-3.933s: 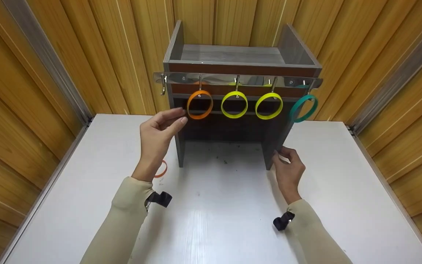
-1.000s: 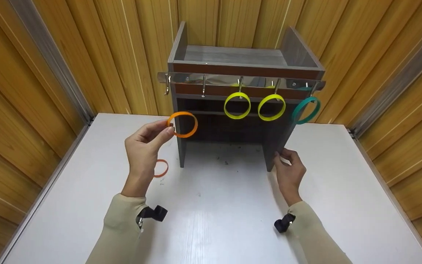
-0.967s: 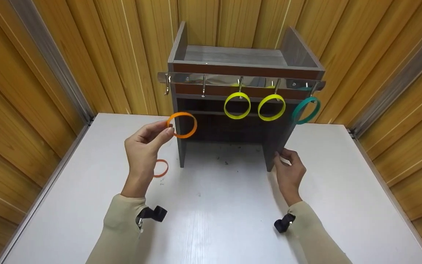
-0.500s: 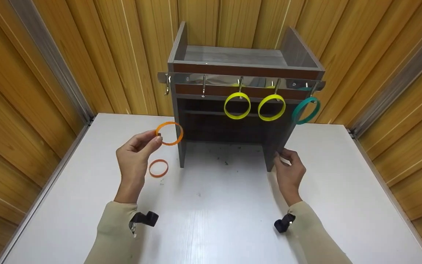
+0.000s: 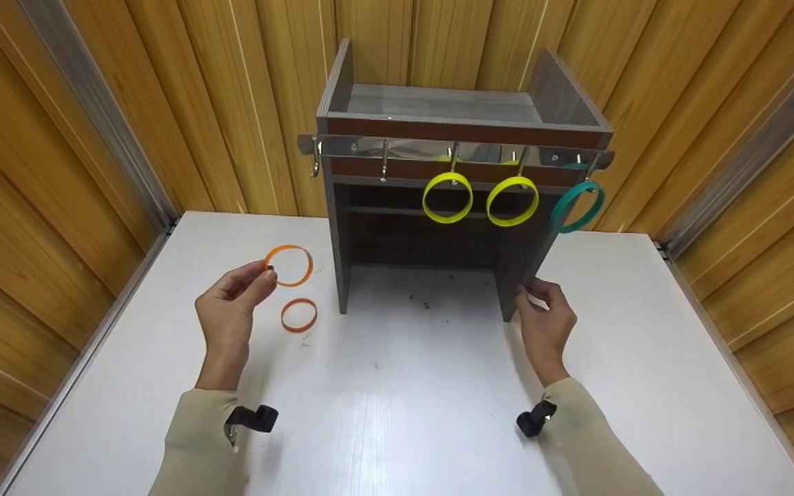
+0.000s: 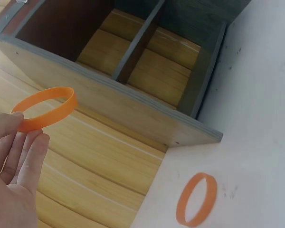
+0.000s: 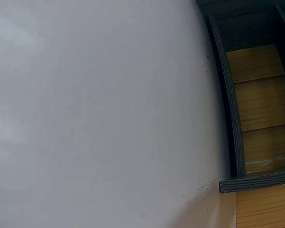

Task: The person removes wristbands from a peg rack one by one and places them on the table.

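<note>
My left hand (image 5: 225,324) pinches an orange silicone wristband (image 6: 57,114) between thumb and fingers, raised over the table left of a grey wooden shelf (image 5: 438,129). A second, redder-orange wristband (image 6: 210,199) lies on the white table, below the held one in the head view. My right hand (image 5: 546,324) grips the lower front edge of the shelf's right side panel; the right wrist view does not show this hand. From the metal hook rail (image 5: 418,148) hang two yellow wristbands (image 5: 448,220) and a teal wristband (image 5: 557,210) at the right end. Two left hooks (image 5: 384,162) are bare.
The shelf stands on the white table (image 5: 404,413) against wood-slat walls (image 5: 431,41). Its open lower compartment faces me, between two side panels. The hook rail sticks out past both sides at the top. Dark specks lie on the table beneath the shelf.
My left hand has taken the orange wristband off the second hook from the left and carried it down and leftward, above the wristband on the table. The right hand keeps its place on the shelf.
</note>
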The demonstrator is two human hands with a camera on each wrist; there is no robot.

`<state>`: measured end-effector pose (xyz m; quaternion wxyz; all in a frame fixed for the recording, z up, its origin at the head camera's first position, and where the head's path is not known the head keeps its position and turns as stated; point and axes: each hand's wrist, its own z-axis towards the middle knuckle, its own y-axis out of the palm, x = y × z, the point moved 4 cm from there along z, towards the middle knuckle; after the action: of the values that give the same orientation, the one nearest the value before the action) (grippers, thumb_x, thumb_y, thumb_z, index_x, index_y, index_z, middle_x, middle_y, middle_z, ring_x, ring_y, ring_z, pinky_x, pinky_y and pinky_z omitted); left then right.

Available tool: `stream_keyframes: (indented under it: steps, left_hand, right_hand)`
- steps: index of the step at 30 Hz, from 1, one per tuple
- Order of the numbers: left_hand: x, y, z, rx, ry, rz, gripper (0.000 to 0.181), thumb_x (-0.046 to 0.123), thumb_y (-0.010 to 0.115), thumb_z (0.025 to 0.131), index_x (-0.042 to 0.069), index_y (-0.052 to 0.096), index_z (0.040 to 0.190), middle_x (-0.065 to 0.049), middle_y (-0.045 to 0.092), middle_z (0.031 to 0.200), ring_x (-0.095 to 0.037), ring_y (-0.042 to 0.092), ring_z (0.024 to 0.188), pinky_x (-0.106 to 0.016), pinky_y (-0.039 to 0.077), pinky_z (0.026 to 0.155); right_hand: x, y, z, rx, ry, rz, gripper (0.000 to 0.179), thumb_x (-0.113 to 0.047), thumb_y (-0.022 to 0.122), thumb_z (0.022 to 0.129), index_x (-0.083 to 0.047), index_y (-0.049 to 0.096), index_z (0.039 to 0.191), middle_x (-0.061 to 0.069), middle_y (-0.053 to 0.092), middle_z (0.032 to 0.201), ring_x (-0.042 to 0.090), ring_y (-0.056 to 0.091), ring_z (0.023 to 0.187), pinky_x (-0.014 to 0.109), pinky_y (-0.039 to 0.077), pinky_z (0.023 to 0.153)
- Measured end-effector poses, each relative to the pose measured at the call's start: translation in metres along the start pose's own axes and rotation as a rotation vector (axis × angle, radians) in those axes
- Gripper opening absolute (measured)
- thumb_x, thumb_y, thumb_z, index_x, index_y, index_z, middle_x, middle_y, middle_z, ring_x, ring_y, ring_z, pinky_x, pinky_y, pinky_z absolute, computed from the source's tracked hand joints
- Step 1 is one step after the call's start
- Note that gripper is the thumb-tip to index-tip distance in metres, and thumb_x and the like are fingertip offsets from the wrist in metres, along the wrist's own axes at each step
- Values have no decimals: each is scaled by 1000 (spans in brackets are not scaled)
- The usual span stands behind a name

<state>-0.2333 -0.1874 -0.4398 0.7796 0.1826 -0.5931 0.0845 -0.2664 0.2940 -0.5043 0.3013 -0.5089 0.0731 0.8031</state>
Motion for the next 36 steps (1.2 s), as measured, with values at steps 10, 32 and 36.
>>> stream_keyframes:
  steps: [10,32,36]
  left_hand:
    - [-14,-17,4,54,-47,2,31,5,82,94,-8,73,121,-9,76,105,-20,75,97,-32,62,91]
    - [-57,-45,11,122,-185,10,35,1,80,94,-13,70,125,-4,76,102,-15,77,93,-32,62,92]
    - [-65,-50,12,129,-229,33,36,2,79,95,-12,69,127,-2,76,103,-13,76,93,-31,62,92]
  right_hand:
    - [0,0,0,-24,39,5,21,-3,76,97,4,69,116,11,72,110,11,68,101,18,60,85]
    - [-1,1,-2,-14,37,-2,20,2,74,97,6,68,116,16,71,112,11,66,102,17,59,86]
    - [-1,3,-2,-8,38,-6,22,5,72,98,10,66,118,22,70,115,14,67,104,18,60,86]
